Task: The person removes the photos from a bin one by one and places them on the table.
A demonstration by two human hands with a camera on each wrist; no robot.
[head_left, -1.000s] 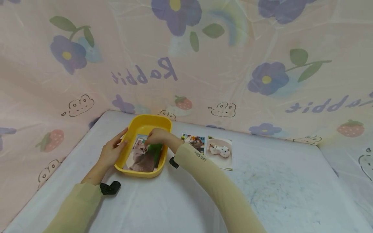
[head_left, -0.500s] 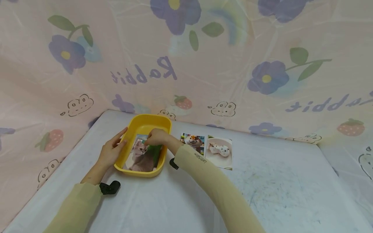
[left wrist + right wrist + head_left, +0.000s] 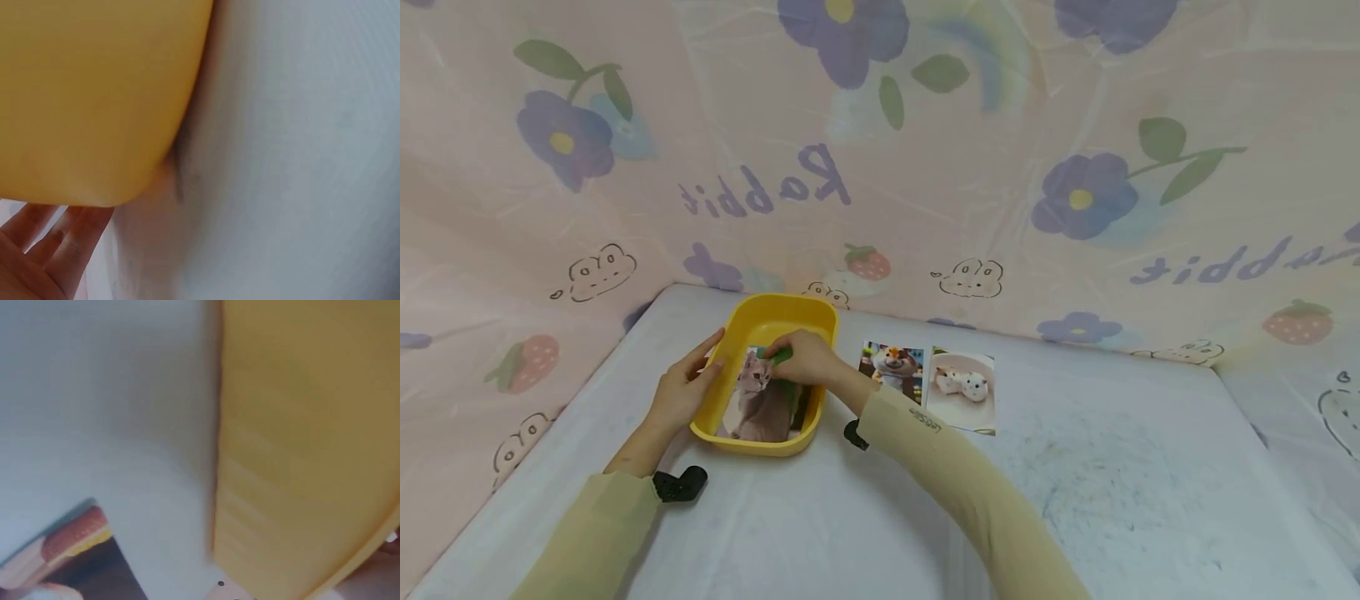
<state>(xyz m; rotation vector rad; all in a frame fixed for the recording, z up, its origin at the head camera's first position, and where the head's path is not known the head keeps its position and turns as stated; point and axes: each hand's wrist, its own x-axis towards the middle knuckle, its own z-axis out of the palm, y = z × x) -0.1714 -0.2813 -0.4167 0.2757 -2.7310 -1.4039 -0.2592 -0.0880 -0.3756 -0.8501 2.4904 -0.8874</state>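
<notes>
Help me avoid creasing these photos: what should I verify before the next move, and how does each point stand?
1. Yellow tray steadied: ok; the left hand rests against its left wall.
2. Grip on the cat photo: ok; the right hand pinches its green upper part.
3. Cat photo flat: not ok; that green part bends up.
4. Nothing beneath the cat photo: cannot tell.
5. Photo of two spotted white animals outside the tray: ok.
6. Photo beside it fully visible: not ok; the right arm covers part.
</notes>
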